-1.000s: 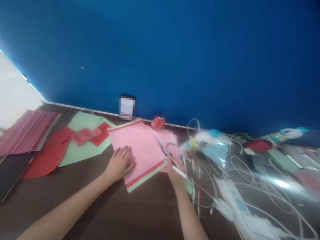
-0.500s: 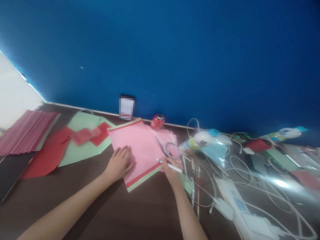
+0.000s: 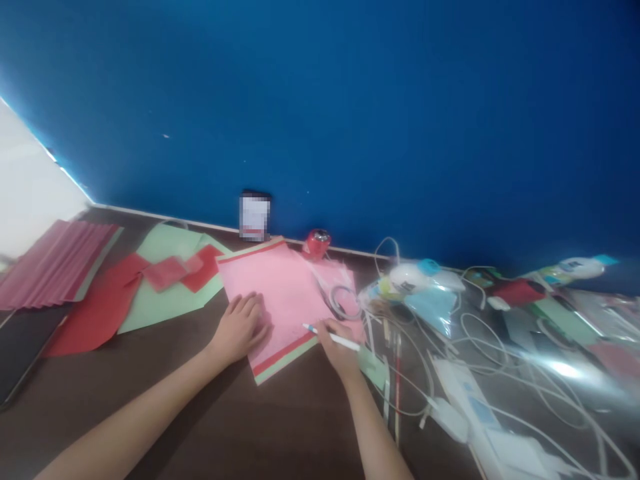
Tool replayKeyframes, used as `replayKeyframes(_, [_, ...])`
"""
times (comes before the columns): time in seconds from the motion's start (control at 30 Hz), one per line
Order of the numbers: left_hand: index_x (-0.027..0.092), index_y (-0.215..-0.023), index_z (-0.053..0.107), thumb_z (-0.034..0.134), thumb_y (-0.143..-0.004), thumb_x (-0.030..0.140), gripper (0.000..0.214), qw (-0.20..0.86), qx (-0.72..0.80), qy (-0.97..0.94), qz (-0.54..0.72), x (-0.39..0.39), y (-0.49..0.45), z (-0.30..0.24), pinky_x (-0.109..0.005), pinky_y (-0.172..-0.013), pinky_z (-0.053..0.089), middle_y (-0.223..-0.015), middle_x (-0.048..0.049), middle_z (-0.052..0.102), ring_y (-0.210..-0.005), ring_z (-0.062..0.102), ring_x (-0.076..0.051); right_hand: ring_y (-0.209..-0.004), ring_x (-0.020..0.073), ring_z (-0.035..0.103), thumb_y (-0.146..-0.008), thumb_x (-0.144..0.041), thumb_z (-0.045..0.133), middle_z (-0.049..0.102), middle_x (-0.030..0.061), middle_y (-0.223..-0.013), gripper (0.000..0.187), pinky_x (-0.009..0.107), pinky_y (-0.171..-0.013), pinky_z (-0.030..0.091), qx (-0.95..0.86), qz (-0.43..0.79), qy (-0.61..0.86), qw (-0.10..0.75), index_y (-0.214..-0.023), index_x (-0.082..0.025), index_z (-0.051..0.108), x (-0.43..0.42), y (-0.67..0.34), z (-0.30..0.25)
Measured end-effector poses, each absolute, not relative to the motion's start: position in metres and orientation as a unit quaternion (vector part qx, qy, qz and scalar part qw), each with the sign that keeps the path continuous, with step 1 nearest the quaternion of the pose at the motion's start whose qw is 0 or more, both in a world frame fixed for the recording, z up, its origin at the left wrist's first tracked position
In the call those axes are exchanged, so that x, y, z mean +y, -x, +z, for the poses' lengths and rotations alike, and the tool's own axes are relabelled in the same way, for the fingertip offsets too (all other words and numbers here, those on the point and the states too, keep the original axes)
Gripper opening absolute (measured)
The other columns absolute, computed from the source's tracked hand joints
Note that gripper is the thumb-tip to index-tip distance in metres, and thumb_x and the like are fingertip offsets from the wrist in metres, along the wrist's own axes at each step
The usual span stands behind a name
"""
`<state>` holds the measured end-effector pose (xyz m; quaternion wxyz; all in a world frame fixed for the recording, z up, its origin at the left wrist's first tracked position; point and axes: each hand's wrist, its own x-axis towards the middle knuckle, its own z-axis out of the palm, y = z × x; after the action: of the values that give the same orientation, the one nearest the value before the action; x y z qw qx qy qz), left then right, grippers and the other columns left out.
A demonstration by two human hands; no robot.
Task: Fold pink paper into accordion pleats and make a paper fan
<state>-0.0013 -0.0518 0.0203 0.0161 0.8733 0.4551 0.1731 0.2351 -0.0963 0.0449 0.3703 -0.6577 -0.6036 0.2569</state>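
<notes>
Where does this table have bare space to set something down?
Bare table lies between the forearms, below the pink sheet, and left of the left forearm, below the red paper. The right is crowded with cables and a power strip.

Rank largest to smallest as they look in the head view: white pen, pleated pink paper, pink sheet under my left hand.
1. Pink sheet
2. Pleated pink paper, cut off at left
3. White pen

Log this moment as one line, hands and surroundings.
left hand: resting on pink sheet | right hand: holding white pen over sheet | tip contact: unclear | far left: pleated pink paper | right side: power strip
</notes>
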Motion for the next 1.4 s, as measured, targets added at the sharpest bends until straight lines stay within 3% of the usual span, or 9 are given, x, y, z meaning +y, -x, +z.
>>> replayKeyframes(0.33, [0.012, -0.110, 0.053, 0.041, -0.086, 0.040, 0.038, 0.015, 0.453, -0.872, 0.183, -0.051, 0.001, 0.017, -0.044, -0.101, 0.030, -0.118, -0.0142, 0.057, -0.120, 0.043, -0.027, -0.048, 0.0117, 0.045, -0.084, -0.041, 0.044, 0.048, -0.0019, -0.046, 0.039, 0.023, -0.052, 0.036, -0.531, 0.113, 0.725, 0.424, -0.056, -0.017, 0.055, -0.096, -0.246, 0.049])
replayKeyframes(0.63, [0.011, -0.113, 0.052, 0.041, -0.086, 0.040, 0.041, 0.011, 0.452, -0.874, 0.180, -0.051, 0.002, 0.016, -0.044, -0.101, 0.030, -0.120, -0.0140, 0.056, -0.121, 0.043, -0.027, -0.047, 0.0097, 0.039, -0.082, -0.038, 0.047, 0.039, -0.0042, -0.046, 0.038, 0.022, -0.051, 0.035, -0.540, 0.071, 0.706, 0.453, -0.051, -0.017, 0.048, -0.098, -0.248, 0.045])
replayKeyframes(0.8, [0.011, -0.117, 0.050, 0.038, -0.088, 0.030, 0.036, 0.015, 0.446, -0.868, 0.218, -0.050, 0.003, 0.016, -0.044, -0.100, 0.032, -0.120, -0.0146, 0.056, -0.120, 0.043, -0.026, -0.054, 0.0136, 0.048, -0.081, -0.041, 0.048, 0.050, -0.0010, -0.053, 0.032, 0.025, -0.053, 0.040, -0.481, 0.148, 0.684, 0.528, -0.066, -0.015, 0.060, -0.101, -0.254, 0.038])
replayKeyframes(0.93, [0.017, -0.098, 0.061, 0.042, -0.088, 0.023, 0.022, 0.028, 0.409, -0.868, 0.282, -0.049, 0.005, 0.018, -0.040, -0.088, 0.043, -0.113, -0.0109, 0.061, -0.111, 0.051, -0.024, -0.060, 0.0140, 0.053, -0.083, -0.041, 0.047, 0.059, 0.0015, -0.067, 0.031, 0.025, -0.054, 0.043, -0.448, 0.323, 0.596, 0.582, -0.087, -0.017, 0.065, -0.101, -0.247, 0.035])
replayKeyframes(1.07, [0.020, -0.095, 0.064, 0.048, -0.086, 0.024, 0.019, 0.058, 0.385, -0.856, 0.339, -0.050, 0.006, 0.012, -0.027, -0.069, 0.048, -0.087, -0.0048, 0.069, -0.076, 0.063, -0.015, -0.053, 0.0111, 0.050, -0.083, -0.037, 0.051, 0.060, 0.0004, -0.063, 0.026, 0.021, -0.047, 0.039, -0.516, 0.458, 0.527, 0.496, -0.092, -0.018, 0.066, -0.105, -0.228, 0.042])
replayKeyframes(1.4, [0.022, -0.092, 0.068, 0.049, -0.087, 0.025, 0.020, 0.063, 0.374, -0.856, 0.350, -0.049, 0.006, 0.010, -0.026, -0.069, 0.049, -0.087, -0.0046, 0.070, -0.077, 0.064, -0.014, -0.070, 0.0141, 0.060, -0.081, -0.033, 0.056, 0.066, 0.0044, -0.080, 0.023, 0.026, -0.065, 0.050, -0.567, 0.522, 0.476, 0.424, -0.095, -0.017, 0.066, -0.110, -0.204, 0.053])
